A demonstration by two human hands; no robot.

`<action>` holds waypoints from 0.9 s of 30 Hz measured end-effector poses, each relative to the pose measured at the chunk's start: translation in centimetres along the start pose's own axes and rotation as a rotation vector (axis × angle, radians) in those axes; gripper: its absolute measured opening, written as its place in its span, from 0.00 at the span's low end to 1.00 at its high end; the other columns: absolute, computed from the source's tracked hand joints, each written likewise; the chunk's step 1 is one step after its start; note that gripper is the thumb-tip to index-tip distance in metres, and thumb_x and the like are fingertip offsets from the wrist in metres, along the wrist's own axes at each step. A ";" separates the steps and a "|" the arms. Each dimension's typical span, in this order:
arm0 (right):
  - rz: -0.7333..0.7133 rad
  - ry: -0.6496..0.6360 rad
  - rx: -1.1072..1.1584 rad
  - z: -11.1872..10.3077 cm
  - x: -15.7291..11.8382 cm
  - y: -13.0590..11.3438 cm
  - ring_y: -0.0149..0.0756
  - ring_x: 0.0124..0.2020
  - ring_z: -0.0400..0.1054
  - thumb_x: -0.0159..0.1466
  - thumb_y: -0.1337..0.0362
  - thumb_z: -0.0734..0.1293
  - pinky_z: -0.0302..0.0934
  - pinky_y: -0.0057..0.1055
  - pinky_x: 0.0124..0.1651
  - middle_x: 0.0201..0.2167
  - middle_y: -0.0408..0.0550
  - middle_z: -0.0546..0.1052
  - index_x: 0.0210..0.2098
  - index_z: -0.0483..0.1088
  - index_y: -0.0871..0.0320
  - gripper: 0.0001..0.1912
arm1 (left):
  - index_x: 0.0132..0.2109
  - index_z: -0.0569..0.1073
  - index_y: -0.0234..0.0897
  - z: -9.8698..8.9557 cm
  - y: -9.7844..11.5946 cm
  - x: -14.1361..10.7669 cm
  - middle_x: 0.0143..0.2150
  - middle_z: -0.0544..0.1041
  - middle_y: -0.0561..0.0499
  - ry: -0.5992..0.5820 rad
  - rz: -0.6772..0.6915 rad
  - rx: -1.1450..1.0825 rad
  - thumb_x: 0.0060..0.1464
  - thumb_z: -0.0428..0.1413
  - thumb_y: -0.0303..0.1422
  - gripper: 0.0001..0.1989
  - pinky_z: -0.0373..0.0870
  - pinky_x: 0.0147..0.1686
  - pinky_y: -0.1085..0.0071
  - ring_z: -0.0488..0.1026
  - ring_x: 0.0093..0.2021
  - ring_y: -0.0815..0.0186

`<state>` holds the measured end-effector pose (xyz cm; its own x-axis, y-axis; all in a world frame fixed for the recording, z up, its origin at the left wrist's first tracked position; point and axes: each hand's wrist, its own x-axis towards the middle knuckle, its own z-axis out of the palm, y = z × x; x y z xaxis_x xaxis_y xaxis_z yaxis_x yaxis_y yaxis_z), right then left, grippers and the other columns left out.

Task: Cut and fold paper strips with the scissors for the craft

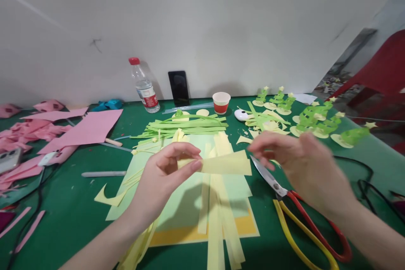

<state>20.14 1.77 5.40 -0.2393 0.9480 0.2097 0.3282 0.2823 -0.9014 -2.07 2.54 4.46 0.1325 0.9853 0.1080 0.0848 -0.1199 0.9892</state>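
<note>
My left hand point(177, 168) pinches pale yellow paper strips point(228, 163), which fan out slightly toward the right. My right hand point(300, 164) hovers just past their free end, blurred, with its fingers curled; whether anything is between them is hard to make out. Beneath the hands lie light green sheets point(180, 194) with more long yellow strips point(217, 228) across them. Scissors point(278, 190) with one red and one yellow handle lie partly under my right hand. Green strips point(190, 126) are piled behind the sheets.
Along the back stand a bottle point(145, 88), a phone point(179, 87) and a paper cup point(221, 103). Green spiral paper pieces point(311, 118) with stars stand at the right, near a black cable point(363, 185). Pink paper point(85, 130) covers the left; a pen point(103, 174) lies nearby.
</note>
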 end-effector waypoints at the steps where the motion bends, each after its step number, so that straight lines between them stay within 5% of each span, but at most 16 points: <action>1: 0.007 -0.050 0.044 0.4 -0.1 -0.1 0.28 0.28 0.64 0.63 0.54 0.57 0.62 0.27 0.30 0.33 0.45 0.70 0.41 0.67 0.55 0.15 | 0.32 0.73 0.43 0.1 0.0 -0.1 0.33 0.73 0.57 0.006 -0.001 0.001 0.47 0.59 0.31 0.02 0.68 0.28 0.84 0.70 0.32 0.73; 3: 0.065 -0.130 0.115 1.3 -0.3 -0.5 0.27 0.25 0.62 0.55 0.56 0.65 0.60 0.24 0.25 0.33 0.44 0.70 0.42 0.67 0.53 0.16 | 0.32 0.73 0.43 0.3 0.1 -0.2 0.32 0.74 0.57 0.001 -0.002 0.032 0.47 0.59 0.31 0.02 0.67 0.27 0.85 0.70 0.32 0.74; 6: 0.116 -0.071 0.083 2.3 -0.4 -1.3 0.28 0.23 0.62 0.56 0.64 0.63 0.57 0.22 0.22 0.26 0.44 0.71 0.29 0.69 0.57 0.04 | 0.31 0.73 0.42 0.7 0.3 -0.3 0.31 0.74 0.57 -0.077 -0.022 0.103 0.47 0.58 0.29 0.03 0.67 0.27 0.85 0.71 0.30 0.74; 12: 0.107 -0.064 -0.004 2.5 -0.4 -1.7 0.24 0.18 0.58 0.53 0.68 0.62 0.52 0.20 0.18 0.16 0.42 0.70 0.21 0.70 0.59 0.07 | 0.35 0.75 0.42 1.3 0.9 -0.8 0.32 0.78 0.57 -0.299 -0.016 0.274 0.44 0.59 0.28 0.08 0.69 0.32 0.82 0.73 0.32 0.71; 16: 0.103 -0.083 -0.024 2.9 -0.4 -1.6 0.22 0.14 0.55 0.52 0.67 0.63 0.48 0.20 0.16 0.12 0.40 0.67 0.18 0.69 0.60 0.09 | 0.28 0.76 0.39 1.6 1.2 -1.1 0.25 0.79 0.58 -0.376 -0.036 0.338 0.48 0.57 0.28 0.04 0.67 0.26 0.84 0.74 0.25 0.73; 27: -0.063 -0.146 -0.034 2.6 -0.8 -1.3 0.21 0.17 0.60 0.58 0.66 0.65 0.52 0.17 0.17 0.16 0.42 0.72 0.20 0.70 0.62 0.11 | 0.26 0.78 0.42 1.6 1.4 -1.3 0.23 0.79 0.63 -0.372 -0.073 0.201 0.46 0.58 0.22 0.10 0.66 0.23 0.90 0.73 0.21 0.78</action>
<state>17.55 0.28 5.45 -0.3901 0.8975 0.2058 0.3387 0.3477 -0.8743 -0.56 0.88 5.58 0.4634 0.8852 -0.0412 0.2934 -0.1094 0.9497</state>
